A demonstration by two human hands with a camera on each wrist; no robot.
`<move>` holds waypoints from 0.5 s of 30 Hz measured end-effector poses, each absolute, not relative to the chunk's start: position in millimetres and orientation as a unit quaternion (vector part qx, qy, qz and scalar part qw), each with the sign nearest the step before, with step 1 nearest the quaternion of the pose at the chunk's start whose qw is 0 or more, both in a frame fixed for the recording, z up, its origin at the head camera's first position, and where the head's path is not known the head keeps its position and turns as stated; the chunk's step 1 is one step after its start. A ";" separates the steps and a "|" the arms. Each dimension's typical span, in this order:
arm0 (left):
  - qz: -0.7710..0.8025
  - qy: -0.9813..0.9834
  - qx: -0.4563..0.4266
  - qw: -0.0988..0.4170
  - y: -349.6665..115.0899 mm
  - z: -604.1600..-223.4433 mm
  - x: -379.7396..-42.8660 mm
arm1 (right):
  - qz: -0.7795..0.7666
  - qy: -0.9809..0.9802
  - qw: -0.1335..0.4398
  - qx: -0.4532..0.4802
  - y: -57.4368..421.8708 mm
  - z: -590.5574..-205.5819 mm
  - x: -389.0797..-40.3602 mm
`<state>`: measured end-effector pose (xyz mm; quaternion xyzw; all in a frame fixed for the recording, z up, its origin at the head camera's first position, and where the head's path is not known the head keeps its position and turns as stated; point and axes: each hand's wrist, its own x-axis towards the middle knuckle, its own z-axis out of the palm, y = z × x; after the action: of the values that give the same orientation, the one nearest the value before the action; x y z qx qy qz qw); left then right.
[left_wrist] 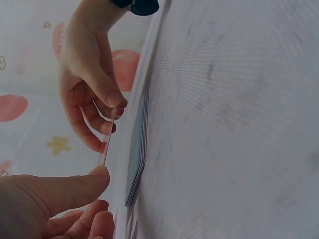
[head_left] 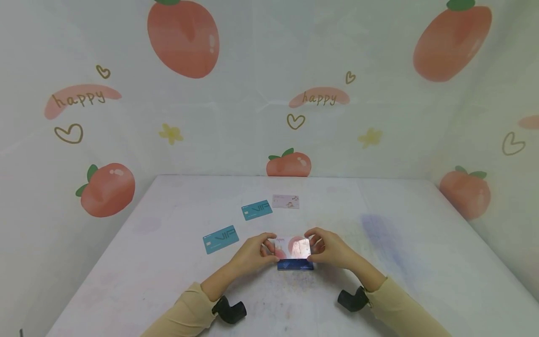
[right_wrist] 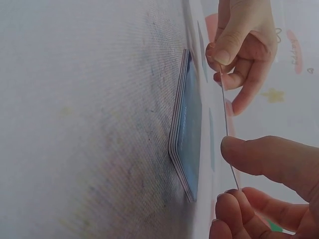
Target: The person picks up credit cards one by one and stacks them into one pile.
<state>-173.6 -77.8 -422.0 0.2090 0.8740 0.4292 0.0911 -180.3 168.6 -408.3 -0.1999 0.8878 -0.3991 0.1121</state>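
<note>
A pale pink card [head_left: 290, 247] with a shiny face is pinched at its left edge by my left hand [head_left: 254, 250] and at its right edge by my right hand [head_left: 332, 248]. In both wrist views it shows as a thin edge held between thumbs and fingers, raised above the table. Below it lies a small stack of cards [right_wrist: 185, 134], several layers thick, its dark blue top card [head_left: 295, 265] partly hidden by the pink one in the head view. The left thumb [left_wrist: 82, 188] presses the near side of the pink card.
Two teal VIP cards [head_left: 221, 239] [head_left: 257, 210] lie left of the hands on the white table [head_left: 168, 290]. Another pale pink card [head_left: 286, 201] lies further back. A printed curtain [head_left: 252, 56] stands behind the table. Black curved pieces [head_left: 229, 310] [head_left: 353, 299] sit at the two wrists.
</note>
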 end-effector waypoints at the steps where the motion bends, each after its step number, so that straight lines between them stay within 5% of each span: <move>1: 0.429 0.874 0.212 0.088 -77.8 -422.0 -173.5 | -0.399 0.888 0.112 -0.201 168.8 -408.4 -180.3; 15: 0.422 0.877 0.208 0.097 -76.8 -423.1 -172.8 | -0.398 0.888 0.124 -0.193 168.8 -409.9 -178.4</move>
<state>-172.8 -76.8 -423.1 0.2075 0.8774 0.4216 0.0969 -178.4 168.8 -409.9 -0.1930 0.8881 -0.3982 0.1242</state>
